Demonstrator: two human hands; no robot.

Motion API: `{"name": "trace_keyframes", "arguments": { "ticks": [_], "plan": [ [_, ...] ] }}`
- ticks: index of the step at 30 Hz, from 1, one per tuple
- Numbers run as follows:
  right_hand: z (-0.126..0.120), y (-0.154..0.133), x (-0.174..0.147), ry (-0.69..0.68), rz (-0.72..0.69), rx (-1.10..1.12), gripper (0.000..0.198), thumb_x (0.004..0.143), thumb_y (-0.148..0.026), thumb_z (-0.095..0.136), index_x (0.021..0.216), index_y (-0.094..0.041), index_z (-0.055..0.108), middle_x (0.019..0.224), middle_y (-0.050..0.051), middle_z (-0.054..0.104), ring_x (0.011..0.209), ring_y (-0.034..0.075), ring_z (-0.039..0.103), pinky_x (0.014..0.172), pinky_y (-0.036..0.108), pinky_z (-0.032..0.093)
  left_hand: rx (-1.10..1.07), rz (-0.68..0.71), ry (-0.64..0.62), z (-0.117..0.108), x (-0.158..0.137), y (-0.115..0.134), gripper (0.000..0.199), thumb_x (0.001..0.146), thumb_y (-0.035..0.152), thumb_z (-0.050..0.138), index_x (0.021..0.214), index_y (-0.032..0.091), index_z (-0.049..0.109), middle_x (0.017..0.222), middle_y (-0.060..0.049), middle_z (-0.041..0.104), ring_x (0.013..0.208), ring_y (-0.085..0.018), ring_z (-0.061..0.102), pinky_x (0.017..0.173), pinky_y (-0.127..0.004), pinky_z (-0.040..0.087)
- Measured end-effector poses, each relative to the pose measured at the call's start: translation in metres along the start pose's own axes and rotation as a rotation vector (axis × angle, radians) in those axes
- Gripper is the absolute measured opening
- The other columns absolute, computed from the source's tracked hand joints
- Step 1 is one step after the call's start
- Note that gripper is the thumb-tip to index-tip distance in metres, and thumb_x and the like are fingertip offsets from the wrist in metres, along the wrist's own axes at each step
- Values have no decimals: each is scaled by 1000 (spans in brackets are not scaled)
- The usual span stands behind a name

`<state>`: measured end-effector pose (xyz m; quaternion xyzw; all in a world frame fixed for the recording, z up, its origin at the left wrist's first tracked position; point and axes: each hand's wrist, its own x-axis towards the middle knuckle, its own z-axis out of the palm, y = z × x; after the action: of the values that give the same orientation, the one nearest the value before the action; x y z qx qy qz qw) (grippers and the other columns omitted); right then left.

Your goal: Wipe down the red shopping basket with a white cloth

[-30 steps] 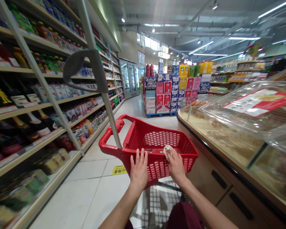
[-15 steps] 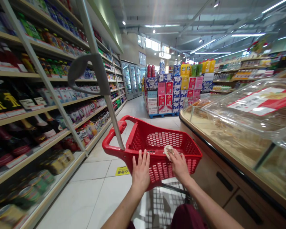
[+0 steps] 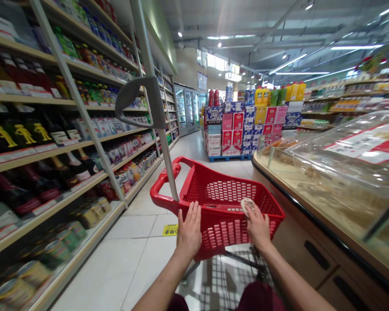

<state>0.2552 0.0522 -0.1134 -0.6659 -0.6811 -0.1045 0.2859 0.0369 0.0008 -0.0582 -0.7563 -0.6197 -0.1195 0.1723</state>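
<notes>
In front of me is a red plastic shopping basket with perforated walls, mounted on a wheeled cart. My right hand is closed on a small whitish cloth with brown stains, held at the near rim toward the basket's right end. My left hand rests against the near side by the handle end, palm down, its fingers stretched out and holding nothing. A metal pole rises from the left end of the basket and carries a grey plastic grip.
Shelves of bottles and cans line the left. At the right stands a counter with clear covers. Stacked drink cartons on a blue pallet and glass-door fridges are ahead. A yellow sticker marks the tiled floor.
The view has turned slightly left, so the basket appears farther right. The cloth in my right hand has moved a little right along the rim; my left hand has shifted toward the handle end.
</notes>
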Motion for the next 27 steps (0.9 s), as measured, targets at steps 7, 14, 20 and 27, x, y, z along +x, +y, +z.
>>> {"name": "trace_keyframes", "arguments": {
  "ticks": [7, 14, 20, 27],
  "plan": [
    [5, -74, -4, 59, -288, 227, 58, 67, 1, 35, 120, -18, 49, 133, 11, 38, 124, 20, 32, 97, 39, 29, -49, -8, 37, 1, 1, 4, 65, 67, 17, 41, 131, 12, 30, 140, -8, 25, 130, -25, 18, 103, -50, 14],
    [13, -34, -4, 94, -203, 158, 55, 68, 2, 34, 115, -20, 53, 128, 11, 44, 119, 21, 38, 96, 43, 28, -38, -267, 333, -16, -10, -62, 62, 73, 18, 39, 133, 11, 24, 138, -12, 32, 129, -23, 21, 105, -48, 7],
    [15, -69, 4, 74, -142, 267, 50, 71, 0, 34, 113, -16, 55, 127, 12, 45, 117, 21, 39, 95, 40, 30, 27, -216, 198, -19, 4, -97, 63, 68, 18, 40, 130, 14, 30, 138, -10, 31, 129, -26, 19, 102, -55, 9],
    [-5, -198, 21, 98, -414, 468, 48, 77, -7, 39, 123, -23, 45, 136, 7, 35, 123, 19, 31, 97, 39, 29, 46, -216, 176, -20, 11, -87, 62, 68, 18, 40, 129, 13, 33, 138, -10, 32, 129, -26, 21, 102, -56, 9]
  ]
}}
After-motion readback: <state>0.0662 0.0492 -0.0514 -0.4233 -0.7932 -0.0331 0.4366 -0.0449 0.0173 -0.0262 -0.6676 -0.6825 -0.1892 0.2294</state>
